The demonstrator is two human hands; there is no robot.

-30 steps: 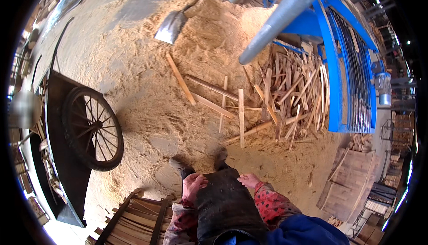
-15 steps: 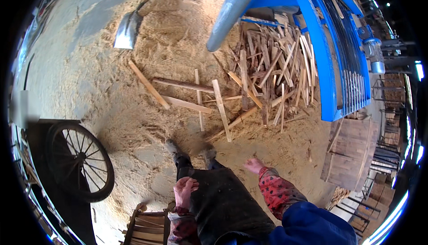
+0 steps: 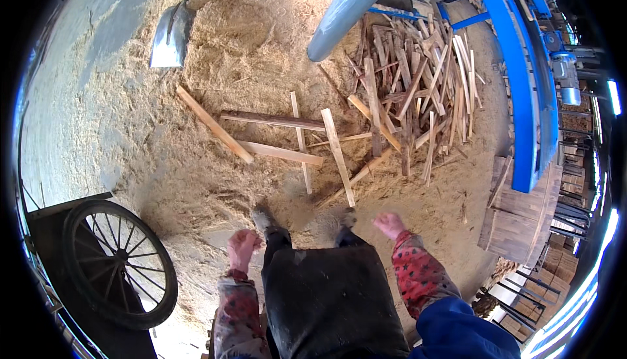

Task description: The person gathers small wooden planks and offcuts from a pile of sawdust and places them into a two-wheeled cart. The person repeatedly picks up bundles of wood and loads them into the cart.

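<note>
Shovel (image 3: 168,39), cart wheel (image 3: 121,264), blue machine (image 3: 516,78).

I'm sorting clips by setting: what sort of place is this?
Probably a sawmill or woodworking yard: a sawdust-covered floor, a pile of pale wooden offcut strips beside a blue metal machine frame, and a grey metal shovel.

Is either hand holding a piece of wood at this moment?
No. The left hand and right hand are both empty, apart from the wood strips on the sawdust.

Wood slats (image 3: 405,91) ahead on sawdust (image 3: 215,52), cart wheel (image 3: 121,261) left.
</note>
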